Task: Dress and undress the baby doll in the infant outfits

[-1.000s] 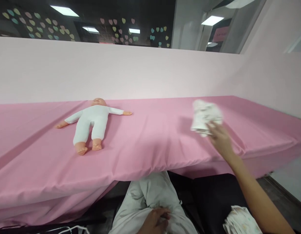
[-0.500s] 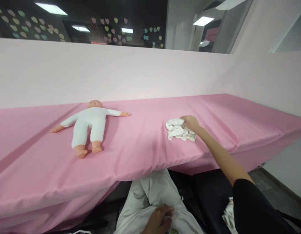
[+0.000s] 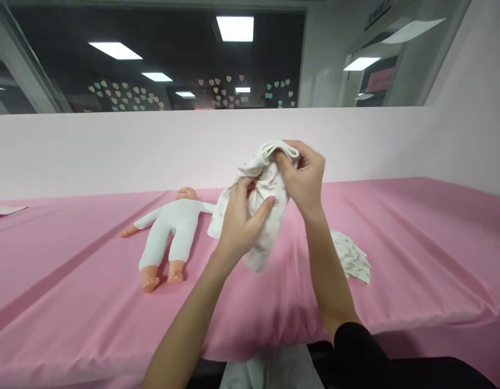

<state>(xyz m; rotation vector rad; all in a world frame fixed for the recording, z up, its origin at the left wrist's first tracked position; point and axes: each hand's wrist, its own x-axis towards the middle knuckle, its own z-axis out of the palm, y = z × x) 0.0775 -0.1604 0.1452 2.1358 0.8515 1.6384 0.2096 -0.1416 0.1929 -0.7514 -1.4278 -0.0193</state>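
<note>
My left hand (image 3: 242, 219) and my right hand (image 3: 304, 174) hold up a soft white printed cloth (image 3: 267, 190) above the bed's front half. My right fingers pinch its rolled upper edge, while my left hand grips it lower down. Its lower part hangs loose; the folds hide whether it is a garment. To the left, a baby doll (image 3: 169, 229) in a white suit lies on its back, arms spread, feet towards me. Right of my right forearm lies a fanned stack of similar printed cloths (image 3: 353, 258), partly hidden by that arm.
A pink sheet (image 3: 92, 319) covers the wide bed, with creases and a front edge near my lap. Behind it stands a white wall (image 3: 112, 151) below a window with heart stickers. A flat pale item (image 3: 7, 210) lies at the far left.
My right hand has lifted one cloth off the stack on the bed. My left hand has come up from my lap and grips it too. The view has tilted up.
</note>
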